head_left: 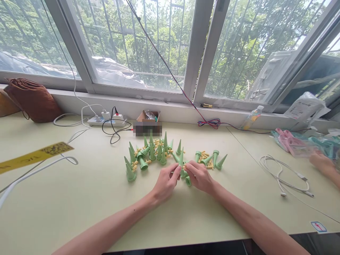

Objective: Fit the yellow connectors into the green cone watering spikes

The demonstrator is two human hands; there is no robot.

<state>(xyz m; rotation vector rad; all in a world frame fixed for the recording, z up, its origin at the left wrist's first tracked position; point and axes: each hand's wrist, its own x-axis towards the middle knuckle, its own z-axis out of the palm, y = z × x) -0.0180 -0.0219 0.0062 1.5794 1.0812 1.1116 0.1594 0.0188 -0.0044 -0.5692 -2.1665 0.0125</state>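
Note:
Over the middle of the table, my left hand is closed around a green plastic cone, its tip pointing up. My right hand pinches a small yellow plastic valve piece against the cone's side; my fingers partly cover it. Just under my right fingers lies another green cone, open end showing. Several green cones with yellow pieces attached, such as the cone, stand and lie beyond my left hand. Past my right hand are loose yellow pieces and more green cones.
Behind the cones stands an open cardboard box. A power strip with cables and a brown drawstring bag are at back left. White cables, a bottle, and another person's hand near pink items are on the right.

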